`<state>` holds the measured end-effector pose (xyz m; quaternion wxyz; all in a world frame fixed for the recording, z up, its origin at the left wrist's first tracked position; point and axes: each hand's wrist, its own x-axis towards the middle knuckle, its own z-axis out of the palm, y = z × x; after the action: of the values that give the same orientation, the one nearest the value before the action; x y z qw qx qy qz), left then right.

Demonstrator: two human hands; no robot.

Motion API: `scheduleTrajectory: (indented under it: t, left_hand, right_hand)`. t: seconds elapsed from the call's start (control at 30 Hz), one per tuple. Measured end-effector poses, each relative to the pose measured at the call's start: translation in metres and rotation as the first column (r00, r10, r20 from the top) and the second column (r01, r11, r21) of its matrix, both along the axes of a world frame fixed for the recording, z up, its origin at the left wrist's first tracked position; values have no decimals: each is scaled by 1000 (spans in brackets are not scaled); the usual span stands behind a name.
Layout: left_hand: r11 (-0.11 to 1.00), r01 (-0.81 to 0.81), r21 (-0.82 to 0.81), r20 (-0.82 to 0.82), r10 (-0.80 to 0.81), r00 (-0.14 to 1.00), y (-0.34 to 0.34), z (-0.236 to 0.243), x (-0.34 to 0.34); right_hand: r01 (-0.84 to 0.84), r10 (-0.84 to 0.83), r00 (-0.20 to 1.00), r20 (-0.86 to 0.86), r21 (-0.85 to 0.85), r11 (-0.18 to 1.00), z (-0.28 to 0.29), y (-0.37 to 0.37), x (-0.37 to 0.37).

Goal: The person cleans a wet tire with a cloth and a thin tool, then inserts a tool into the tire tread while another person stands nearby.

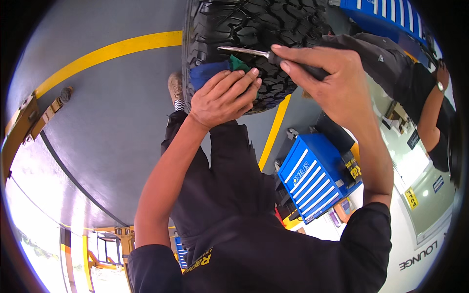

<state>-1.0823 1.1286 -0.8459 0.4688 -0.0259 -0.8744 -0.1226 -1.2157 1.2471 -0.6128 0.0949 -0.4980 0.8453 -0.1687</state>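
A black knobbly-tread tire [254, 22] fills the top middle. My right hand [332, 83] grips a tool like a screwdriver [244, 50], dark-handled, its metal shaft lying level over the tread and pointing left. Below the shaft, my left hand [222, 97] has its fingers pressed together on a cloth, blue [202, 73] with a green part [237, 62], against the tire. The fingers hide part of the cloth. Whether the shaft's tip touches the rubber, I cannot tell.
At right, another person [405, 80] in dark clothing wears a wristwatch. Blue tool chests [310, 178] stand below right and at top right [381, 14]. A yellow metal lift arm [22, 119] is at far left. Yellow lines [112, 51] cross the grey floor [93, 136].
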Motion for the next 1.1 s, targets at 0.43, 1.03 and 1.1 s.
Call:
scheduleTrajectory:
  t: [0.43, 1.03, 1.1]
  left_hand:
    - [995, -42, 89, 134, 30, 991, 34, 22, -21]
    - [822, -261, 506, 228, 164, 960, 21, 92, -9]
    - [781, -201, 591, 210, 91, 973, 19, 99, -11]
  right_hand:
    - [565, -343, 752, 562, -284, 775, -73, 100, -22]
    - [637, -382, 751, 539, -438, 634, -128, 130, 19]
    - [711, -466, 699, 543, -459, 532, -136, 140, 24]
